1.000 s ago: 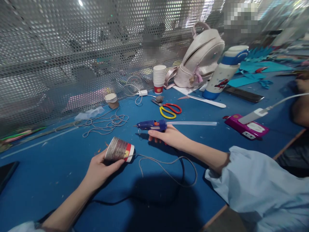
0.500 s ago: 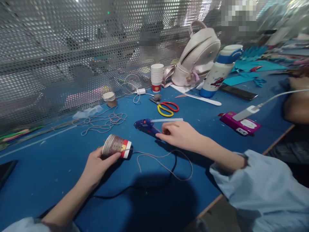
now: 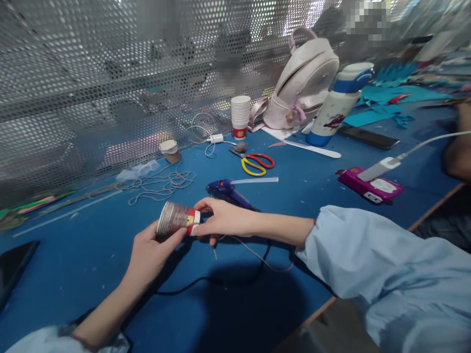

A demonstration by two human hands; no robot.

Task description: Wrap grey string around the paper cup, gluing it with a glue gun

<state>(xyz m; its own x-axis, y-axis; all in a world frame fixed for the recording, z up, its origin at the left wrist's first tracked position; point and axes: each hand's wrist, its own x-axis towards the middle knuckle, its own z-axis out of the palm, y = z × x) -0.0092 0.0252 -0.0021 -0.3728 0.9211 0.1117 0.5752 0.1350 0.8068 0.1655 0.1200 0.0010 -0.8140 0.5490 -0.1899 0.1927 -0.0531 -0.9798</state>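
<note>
My left hand (image 3: 149, 250) grips a paper cup (image 3: 176, 218) lying sideways, its wall wound with grey string down to a red and white band. My right hand (image 3: 221, 220) reaches to the cup's rim end, its fingers pinched on the string (image 3: 253, 252) that trails from the cup in a loop across the blue table (image 3: 91, 255). The blue glue gun (image 3: 228, 190), with a clear glue stick sticking out of its back, lies on the table just behind my right hand. Its black cord runs under my right forearm.
Red and yellow scissors (image 3: 255, 163), a stack of paper cups (image 3: 240, 117), a pink backpack (image 3: 303, 83) and a white and blue bottle (image 3: 336, 108) stand farther back. Loose string (image 3: 162, 184) lies to the left. A pink phone case with charger (image 3: 370, 182) lies right; another person's arm (image 3: 458, 152) rests there.
My right hand laid the glue gun down on the table, left it, and came across to the cup's end, where it pinches the string. The left hand kept hold of the cup.
</note>
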